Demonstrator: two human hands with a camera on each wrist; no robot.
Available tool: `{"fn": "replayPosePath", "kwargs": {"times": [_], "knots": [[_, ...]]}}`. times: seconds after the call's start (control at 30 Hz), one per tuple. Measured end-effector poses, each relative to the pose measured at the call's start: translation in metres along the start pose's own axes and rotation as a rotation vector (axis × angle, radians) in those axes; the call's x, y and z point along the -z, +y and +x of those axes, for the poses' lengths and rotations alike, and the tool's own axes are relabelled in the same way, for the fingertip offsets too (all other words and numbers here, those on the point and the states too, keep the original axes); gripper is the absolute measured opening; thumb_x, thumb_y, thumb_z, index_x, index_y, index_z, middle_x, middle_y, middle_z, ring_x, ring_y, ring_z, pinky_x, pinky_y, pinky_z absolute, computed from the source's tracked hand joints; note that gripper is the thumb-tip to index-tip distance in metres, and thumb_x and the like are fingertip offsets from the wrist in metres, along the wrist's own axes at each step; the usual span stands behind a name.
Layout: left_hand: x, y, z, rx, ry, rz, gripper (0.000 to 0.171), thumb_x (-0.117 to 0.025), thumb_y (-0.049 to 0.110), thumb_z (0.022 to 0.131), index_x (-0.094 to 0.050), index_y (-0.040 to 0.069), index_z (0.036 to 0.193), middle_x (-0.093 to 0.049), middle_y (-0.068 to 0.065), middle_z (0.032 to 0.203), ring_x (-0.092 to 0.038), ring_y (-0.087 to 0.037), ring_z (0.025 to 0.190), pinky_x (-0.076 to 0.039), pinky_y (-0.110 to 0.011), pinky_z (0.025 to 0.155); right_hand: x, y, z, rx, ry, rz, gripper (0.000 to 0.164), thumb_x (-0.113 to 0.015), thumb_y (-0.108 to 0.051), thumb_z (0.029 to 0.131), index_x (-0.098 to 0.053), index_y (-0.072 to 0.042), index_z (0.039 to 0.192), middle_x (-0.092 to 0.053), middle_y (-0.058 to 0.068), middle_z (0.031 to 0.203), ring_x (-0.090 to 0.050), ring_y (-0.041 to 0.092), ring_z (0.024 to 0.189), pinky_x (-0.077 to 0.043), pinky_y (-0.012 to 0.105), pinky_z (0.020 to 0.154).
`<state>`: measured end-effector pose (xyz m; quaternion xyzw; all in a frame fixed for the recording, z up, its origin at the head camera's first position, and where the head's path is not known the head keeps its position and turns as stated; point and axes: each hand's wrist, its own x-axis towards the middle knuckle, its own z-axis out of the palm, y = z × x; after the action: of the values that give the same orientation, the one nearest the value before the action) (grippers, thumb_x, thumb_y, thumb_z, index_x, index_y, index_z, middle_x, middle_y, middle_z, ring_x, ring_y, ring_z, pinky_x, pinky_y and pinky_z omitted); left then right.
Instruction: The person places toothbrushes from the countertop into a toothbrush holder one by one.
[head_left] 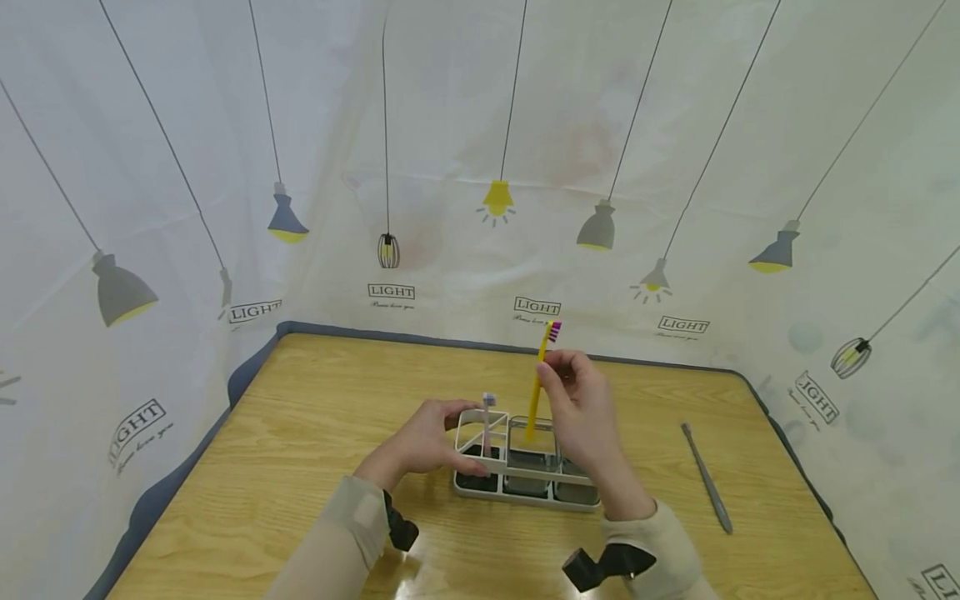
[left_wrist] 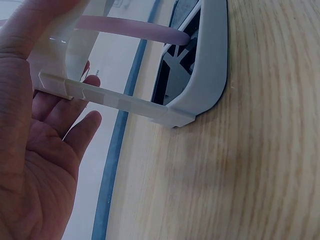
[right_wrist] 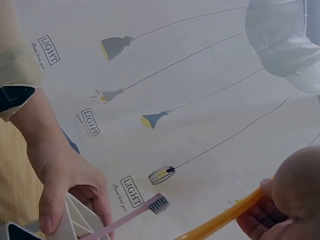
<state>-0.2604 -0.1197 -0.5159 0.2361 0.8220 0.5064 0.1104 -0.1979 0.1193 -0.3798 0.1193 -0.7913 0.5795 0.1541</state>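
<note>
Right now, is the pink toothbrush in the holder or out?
In: the pink toothbrush stands in the holder, its handle reaching down to the base, its head sticking out above.

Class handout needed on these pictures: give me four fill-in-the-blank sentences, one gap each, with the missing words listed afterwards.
In the head view, the right hand pinches the purple-bristled toothbrush by its ____ handle.
The left hand grips the toothbrush holder, which rests on a tabletop with a ____ grain.
The upright toothbrush in the holder has a ____ handle.
The boxed word printed repeatedly on the backdrop is ____.
Missing words: yellow; wood; pink; LIGHT.
</note>
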Motion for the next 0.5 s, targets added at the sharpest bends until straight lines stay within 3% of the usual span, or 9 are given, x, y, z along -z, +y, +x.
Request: {"fn": "replayPosePath", "kwargs": {"times": [0.5], "knots": [[-0.001, -0.001, 0.0, -0.008, 0.002, -0.021, 0.083, -0.103, 0.041, 0.066, -0.068, 0.025, 0.139, -0.067, 0.007, 0.136, -0.06, -0.022, 0.134, -0.045, -0.047, 0.115, -0.024, 0.014, -0.01, -0.003, -0.018, 0.113, 0.015, -0.061, -0.002, 0.107, -0.062, 0.009, 0.118, -0.063, 0.019, 0.106, -0.062, 0.037, 0.097, -0.054, 0.021, 0.083]]}}
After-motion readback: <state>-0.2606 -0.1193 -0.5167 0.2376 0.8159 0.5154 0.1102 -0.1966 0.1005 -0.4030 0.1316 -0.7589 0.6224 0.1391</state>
